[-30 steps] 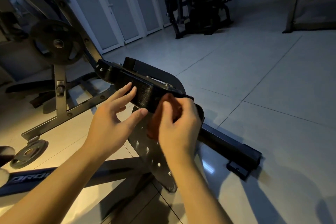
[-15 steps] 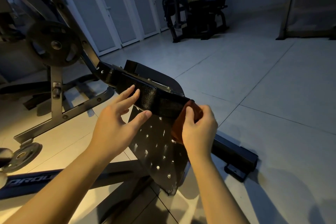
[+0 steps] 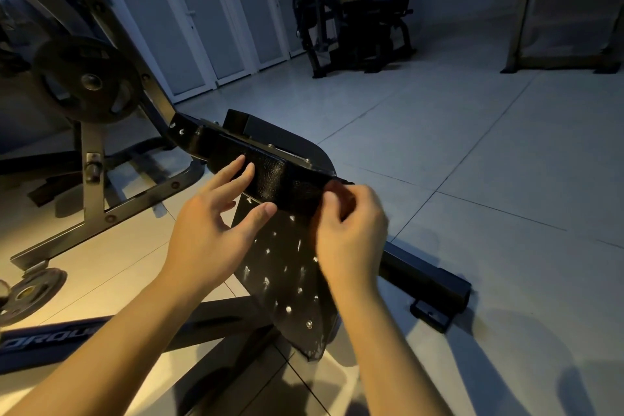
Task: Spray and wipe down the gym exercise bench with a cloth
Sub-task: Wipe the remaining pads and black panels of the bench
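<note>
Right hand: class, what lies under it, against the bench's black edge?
A fold of reddish cloth shows beside the thumb of the right hand, pressed on the bench edge. The rest of the cloth is covered by the hand.

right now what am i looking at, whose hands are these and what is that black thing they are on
This is one picture, taken by a wide-angle camera worn on a person's head, looking down at their own two bare hands. No robot here. The left hand lies with straight fingers on a black textured bar of a gym bench frame. The right hand pinches a reddish cloth against the end of that bar; the light is dim, so little of the cloth shows. Below the bar is a black plate dotted with white specks. To the left a weight disc sits on a rack, a smaller disc sits low near the tiled floor, and another gym machine stands at the back.
</note>
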